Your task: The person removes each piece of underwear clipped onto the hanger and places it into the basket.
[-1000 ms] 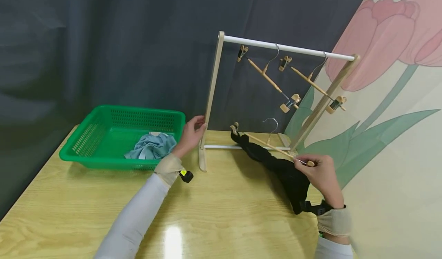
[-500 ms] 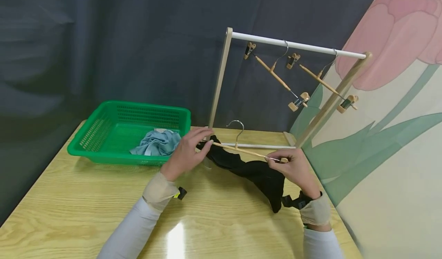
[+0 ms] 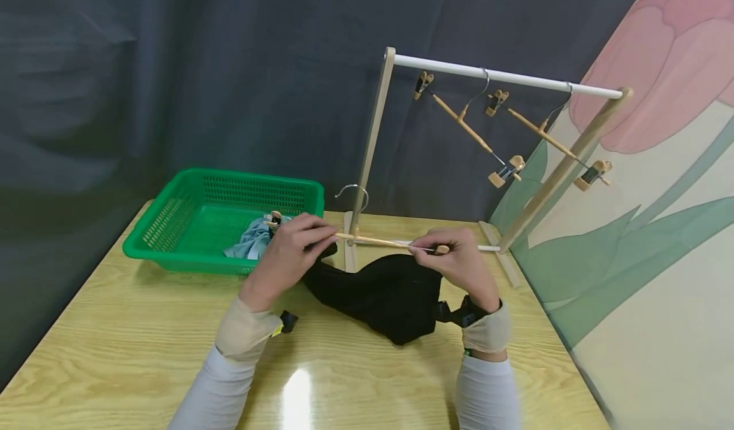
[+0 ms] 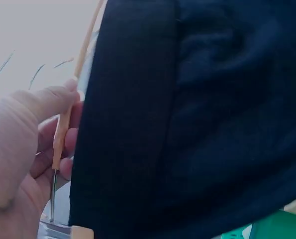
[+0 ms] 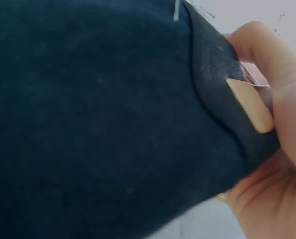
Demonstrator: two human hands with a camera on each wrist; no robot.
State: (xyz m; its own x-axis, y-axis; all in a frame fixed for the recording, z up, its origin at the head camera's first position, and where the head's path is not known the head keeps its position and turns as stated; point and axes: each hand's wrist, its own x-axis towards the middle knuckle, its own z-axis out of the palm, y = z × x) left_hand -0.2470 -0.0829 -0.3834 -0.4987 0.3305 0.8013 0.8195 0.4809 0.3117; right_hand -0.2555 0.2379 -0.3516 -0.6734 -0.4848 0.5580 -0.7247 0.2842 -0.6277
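Observation:
A wooden clip hanger [image 3: 373, 241] with a metal hook lies across both hands in the head view. My left hand [image 3: 292, 251] pinches its bar left of the hook, and in the left wrist view thumb and fingers close round the wood. Toward the hanger's right end, my right hand [image 3: 453, 261] grips the metal rod by the clip. Black cloth [image 3: 378, 293], a garment, hangs from the hanger over the table. A wooden clip pad [image 5: 250, 105] presses on its band in the right wrist view. The left clip [image 3: 276, 220] shows just beyond my left hand.
A green basket [image 3: 172, 261] with blue cloth [image 3: 249, 239] in it stands at the left. Behind the hands stands a rack with a white top rail [image 3: 447, 67]; two clip hangers [image 3: 461, 121] hang there. A painted wall [image 3: 676, 239] borders the table [image 3: 143, 347] at right.
My left hand has left the rack's post and taken hold of the hanger's bar. Hanger and black garment have moved left and nearer, with the right hand still gripping the right end.

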